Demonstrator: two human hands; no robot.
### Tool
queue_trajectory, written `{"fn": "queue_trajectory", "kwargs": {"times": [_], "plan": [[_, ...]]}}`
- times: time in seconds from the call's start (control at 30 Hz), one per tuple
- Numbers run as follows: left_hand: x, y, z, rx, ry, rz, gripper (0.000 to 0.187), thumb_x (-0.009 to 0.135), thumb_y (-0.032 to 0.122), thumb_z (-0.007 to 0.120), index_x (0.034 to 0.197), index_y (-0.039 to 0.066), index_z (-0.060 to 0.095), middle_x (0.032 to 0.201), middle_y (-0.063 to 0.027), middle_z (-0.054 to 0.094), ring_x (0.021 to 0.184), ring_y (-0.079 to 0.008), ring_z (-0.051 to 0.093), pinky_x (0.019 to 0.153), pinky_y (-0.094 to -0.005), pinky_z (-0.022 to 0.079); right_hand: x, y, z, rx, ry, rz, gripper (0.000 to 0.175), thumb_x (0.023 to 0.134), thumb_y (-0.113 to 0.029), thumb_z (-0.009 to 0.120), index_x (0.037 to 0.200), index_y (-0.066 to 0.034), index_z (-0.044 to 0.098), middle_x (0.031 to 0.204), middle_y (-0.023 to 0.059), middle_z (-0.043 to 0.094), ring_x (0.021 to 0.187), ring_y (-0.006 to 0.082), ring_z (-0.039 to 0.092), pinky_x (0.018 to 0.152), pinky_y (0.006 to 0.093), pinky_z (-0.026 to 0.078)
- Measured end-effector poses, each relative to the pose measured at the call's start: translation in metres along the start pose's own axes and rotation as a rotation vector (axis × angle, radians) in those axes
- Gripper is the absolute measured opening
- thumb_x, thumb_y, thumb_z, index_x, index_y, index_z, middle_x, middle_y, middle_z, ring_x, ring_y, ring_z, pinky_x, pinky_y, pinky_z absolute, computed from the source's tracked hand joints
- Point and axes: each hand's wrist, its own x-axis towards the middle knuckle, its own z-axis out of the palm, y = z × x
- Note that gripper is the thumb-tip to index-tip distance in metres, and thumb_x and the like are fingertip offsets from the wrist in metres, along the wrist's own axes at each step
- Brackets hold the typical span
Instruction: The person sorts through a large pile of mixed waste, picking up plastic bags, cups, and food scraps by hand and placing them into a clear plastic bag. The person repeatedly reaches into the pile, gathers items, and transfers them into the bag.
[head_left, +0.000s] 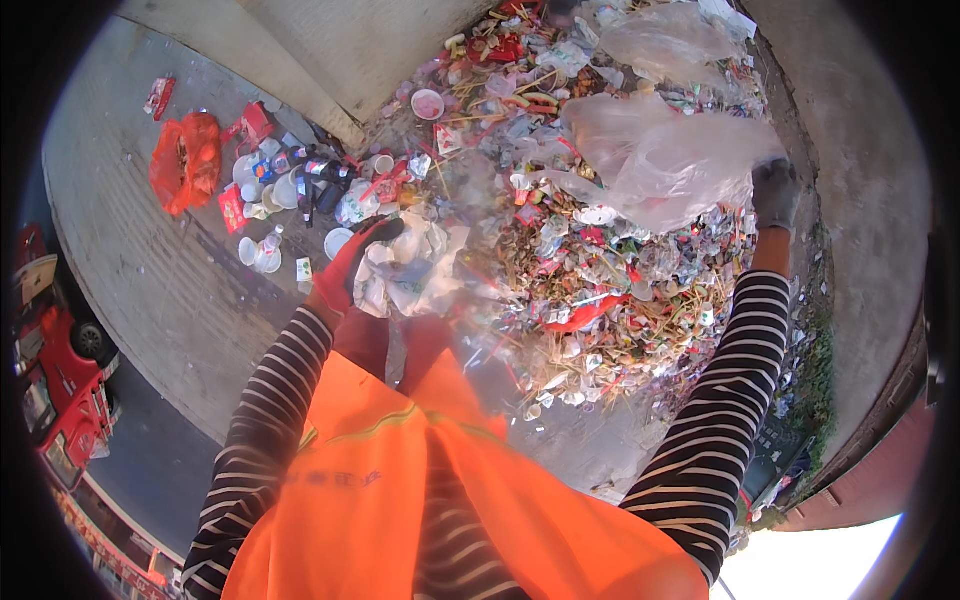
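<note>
My left hand (358, 255), in a red glove with dark fingertips, holds the left edge of a crumpled white sheet (420, 259); whether it is paper or plastic I cannot tell. A large translucent plastic bag (667, 161) stretches out from my right hand (775, 193), which grips its right end in a grey glove. Beneath the bag lies a wide heap of mixed rubbish (600, 262), with thin sticks, food scraps, cups and wrappers. Another translucent plastic bag (675, 37) lies at the heap's far side.
Dark bottles (326, 171) and white bowls (285, 191) lie on the concrete to the left, near an orange plastic bag (185, 161). A pale wall corner (352, 131) juts in at the top. Far left stands a red vehicle (64, 397). A low kerb (795, 105) borders the heap.
</note>
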Motion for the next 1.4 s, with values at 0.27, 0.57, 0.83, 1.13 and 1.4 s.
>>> {"fn": "queue_trajectory", "kwargs": {"times": [0.27,0.57,0.83,1.13,1.4], "plan": [[0.004,0.004,0.051,-0.02,-0.121,-0.054,0.034,0.094,0.027,0.066,0.121,0.007,0.064,0.112,-0.0032,0.067,0.101,-0.0145,0.063,0.091,-0.031,0.05,-0.08,-0.067,0.059,0.027,-0.881,-0.199,0.03,0.089,-0.026,0.059,0.109,-0.007,0.07,0.095,0.016,0.07,0.1,0.0322,0.065,0.085,0.0426,0.052],[0.023,0.003,0.063,0.162,-0.066,0.011,0.034,0.094,0.025,0.066,0.12,0.003,0.065,0.11,-0.0048,0.066,0.102,-0.0155,0.062,0.089,-0.0312,0.05,-0.189,-0.115,-0.003,0.353,-0.135,-0.039,0.024,0.085,-0.006,0.068,0.109,-0.0035,0.069,0.094,0.0131,0.071,0.08,0.0258,0.069,0.072,0.0339,0.054],[0.07,-0.032,0.09,0.448,-0.17,-0.017,0.045,0.089,0.025,0.073,0.126,0.003,0.062,0.12,-0.0078,0.065,0.112,-0.018,0.061,0.097,-0.0328,0.048,-0.267,-0.187,0.046,0.561,-0.297,-0.084,0.022,0.085,-0.007,0.054,0.1,-0.0052,0.07,0.101,0.017,0.071,0.095,0.0372,0.067,0.081,0.0426,0.054],[0.129,-0.098,0.102,0.444,-0.366,0.0,0.043,0.099,0.032,0.056,0.131,0.004,0.06,0.127,-0.0106,0.062,0.117,-0.0196,0.058,0.102,-0.0323,0.044,-0.295,-0.319,0.061,1.169,-0.75,0.409,0.034,0.087,-0.009,0.057,0.12,-0.0029,0.065,0.093,0.0117,0.067,0.076,0.0165,0.062,0.067,0.0309,0.052],[0.126,-0.106,0.051,0.511,-0.638,0.027,0.044,0.1,0.011,0.049,0.143,0.0,0.047,0.138,-0.0119,0.057,0.126,-0.0201,0.054,0.112,-0.0327,0.039,-0.306,-0.346,0.083,1.217,-0.756,-0.235,0.024,0.086,-0.018,0.07,0.105,-0.0042,0.067,0.102,0.0136,0.067,0.094,0.0325,0.066,0.079,0.0387,0.056]]}}
